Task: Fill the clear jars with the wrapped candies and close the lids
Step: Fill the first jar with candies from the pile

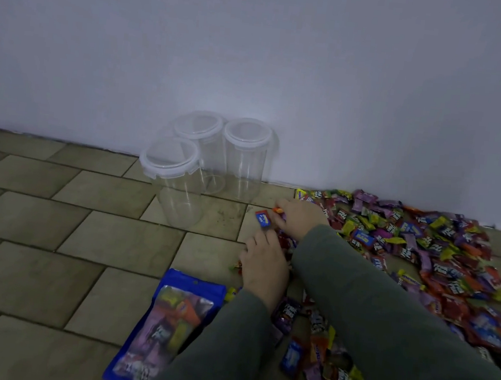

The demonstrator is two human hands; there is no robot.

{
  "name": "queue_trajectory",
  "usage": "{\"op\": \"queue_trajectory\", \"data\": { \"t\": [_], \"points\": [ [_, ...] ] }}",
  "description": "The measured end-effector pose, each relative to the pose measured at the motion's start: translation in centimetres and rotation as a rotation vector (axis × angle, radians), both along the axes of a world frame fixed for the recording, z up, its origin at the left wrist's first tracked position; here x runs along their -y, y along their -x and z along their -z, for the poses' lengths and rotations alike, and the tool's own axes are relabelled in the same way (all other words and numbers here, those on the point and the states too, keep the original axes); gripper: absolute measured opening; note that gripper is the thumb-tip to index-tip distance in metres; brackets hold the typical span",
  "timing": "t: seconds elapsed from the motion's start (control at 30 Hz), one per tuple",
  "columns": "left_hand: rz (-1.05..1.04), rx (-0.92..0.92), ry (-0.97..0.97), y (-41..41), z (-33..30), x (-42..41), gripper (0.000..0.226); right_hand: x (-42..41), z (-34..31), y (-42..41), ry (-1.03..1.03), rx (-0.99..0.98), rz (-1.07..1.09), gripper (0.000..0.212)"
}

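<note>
Three clear jars stand empty with their lids on by the wall: a near one, a back one and a right one. A big heap of wrapped candies covers the floor at the right. My right hand rests at the heap's left edge, its fingers closed on candies; a blue and red one sticks out at the fingertips. Palm down, my left hand lies over candies just below it, and I cannot see what is under the palm.
A blue candy bag with a clear window lies on the tiled floor at the lower middle, left of my left sleeve. A plain white wall runs behind the jars. More loose candies lie between my arms.
</note>
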State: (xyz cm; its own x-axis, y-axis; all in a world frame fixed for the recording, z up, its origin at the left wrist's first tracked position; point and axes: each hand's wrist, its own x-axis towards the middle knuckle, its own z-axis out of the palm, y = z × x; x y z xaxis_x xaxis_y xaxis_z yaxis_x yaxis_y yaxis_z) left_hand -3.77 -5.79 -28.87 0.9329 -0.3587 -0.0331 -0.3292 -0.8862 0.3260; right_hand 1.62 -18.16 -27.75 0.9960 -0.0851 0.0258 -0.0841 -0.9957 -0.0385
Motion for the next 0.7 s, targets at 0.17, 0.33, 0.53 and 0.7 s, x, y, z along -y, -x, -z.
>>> {"op": "queue_trajectory", "data": {
  "t": [0.17,0.33,0.53,0.7],
  "points": [
    [0.085,-0.046,0.028,0.0,0.2,-0.5,0.029,-0.4,-1.0,1.5,0.093,-0.019,0.096,0.031],
    [0.055,-0.165,0.145,0.5,-0.7,-1.1,0.031,-0.8,-1.5,2.8,0.067,-0.020,0.115,0.030],
    [0.008,-0.164,0.319,2.0,-2.4,-1.8,0.036,0.0,-3.6,4.7,-0.063,0.034,0.226,0.029],
    [-0.026,-0.165,0.492,2.9,-2.9,-1.6,0.030,0.4,-6.4,7.5,-0.473,0.165,0.437,0.038]
  ]
}}
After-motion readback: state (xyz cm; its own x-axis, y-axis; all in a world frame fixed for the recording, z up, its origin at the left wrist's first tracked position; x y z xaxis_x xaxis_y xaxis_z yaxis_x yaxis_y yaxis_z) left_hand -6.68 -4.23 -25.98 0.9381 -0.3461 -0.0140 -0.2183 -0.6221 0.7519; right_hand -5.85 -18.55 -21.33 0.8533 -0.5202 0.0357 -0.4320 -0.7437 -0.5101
